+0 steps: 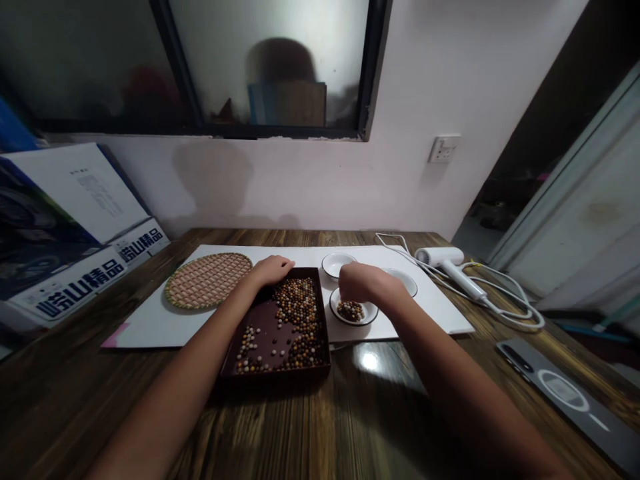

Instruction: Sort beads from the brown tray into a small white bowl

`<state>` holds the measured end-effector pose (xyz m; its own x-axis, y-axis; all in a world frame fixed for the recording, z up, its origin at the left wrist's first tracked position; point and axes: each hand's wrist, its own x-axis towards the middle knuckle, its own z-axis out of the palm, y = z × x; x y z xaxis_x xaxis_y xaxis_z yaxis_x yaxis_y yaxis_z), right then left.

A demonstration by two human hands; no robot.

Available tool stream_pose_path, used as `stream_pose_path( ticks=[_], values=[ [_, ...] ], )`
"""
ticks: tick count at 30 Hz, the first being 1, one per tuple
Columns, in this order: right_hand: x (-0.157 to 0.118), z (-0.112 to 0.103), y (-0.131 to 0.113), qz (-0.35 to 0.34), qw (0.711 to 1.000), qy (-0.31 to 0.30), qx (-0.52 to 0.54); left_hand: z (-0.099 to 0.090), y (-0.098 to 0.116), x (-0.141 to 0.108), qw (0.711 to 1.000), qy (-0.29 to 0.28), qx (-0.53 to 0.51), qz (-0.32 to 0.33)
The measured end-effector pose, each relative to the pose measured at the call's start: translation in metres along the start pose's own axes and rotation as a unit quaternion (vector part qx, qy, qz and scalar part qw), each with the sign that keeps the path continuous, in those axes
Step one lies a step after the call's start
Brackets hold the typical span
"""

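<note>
Left hand: the left hand (273, 270) lies with its fingers together over the far rim of a shallow dark-brown rectangular tray (257, 327); nothing shows in its grip.

Right hand: the right hand (365, 281) sits just above a round white dish with a dark rim (367, 319), fingers bunched together and pointing down; whether they pinch anything is hidden.

Beads: small round brown, tan and cream beads (300, 313) lie spread across the tray, below and to the right of the left hand. A small heap of similar beads (350, 311) sits in the dish, under the right hand.

Near the left hand: a round woven tan mat with a green edge (207, 280) lies just to its left, on a white rectangular board (145, 327).

Near the right hand: a small round white bowl (339, 265) stands just beyond it, and a second white bowl (404, 281) is partly hidden behind its wrist.

Farther right: a white hair dryer with a looped white cord (440, 257) and a dark grey phone (565, 400) lie on the wooden table (380, 413).
</note>
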<state>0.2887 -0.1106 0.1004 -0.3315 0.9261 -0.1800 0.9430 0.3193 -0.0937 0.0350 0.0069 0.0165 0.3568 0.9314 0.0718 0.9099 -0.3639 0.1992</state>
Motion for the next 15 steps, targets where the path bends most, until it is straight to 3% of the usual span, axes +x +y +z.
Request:
stream_pose_path(
  ticks=[3,8,11,15],
  values=[
    [-0.004,0.003,-0.011,-0.019,0.999,0.028,-0.007,-0.001,0.001,0.000,1.000,-0.002,-0.003,0.005],
    [0.004,0.027,-0.042,-0.176,0.981,0.077,0.017,0.000,0.000,0.000,1.000,-0.001,-0.010,0.003],
    [0.008,0.040,-0.056,-0.195,0.980,0.041,0.005,0.001,-0.001,0.000,1.000,0.002,-0.013,0.004],
    [0.006,0.038,-0.067,-0.219,0.975,-0.036,-0.005,0.002,-0.003,0.000,1.000,0.001,-0.009,0.000]
  ],
)
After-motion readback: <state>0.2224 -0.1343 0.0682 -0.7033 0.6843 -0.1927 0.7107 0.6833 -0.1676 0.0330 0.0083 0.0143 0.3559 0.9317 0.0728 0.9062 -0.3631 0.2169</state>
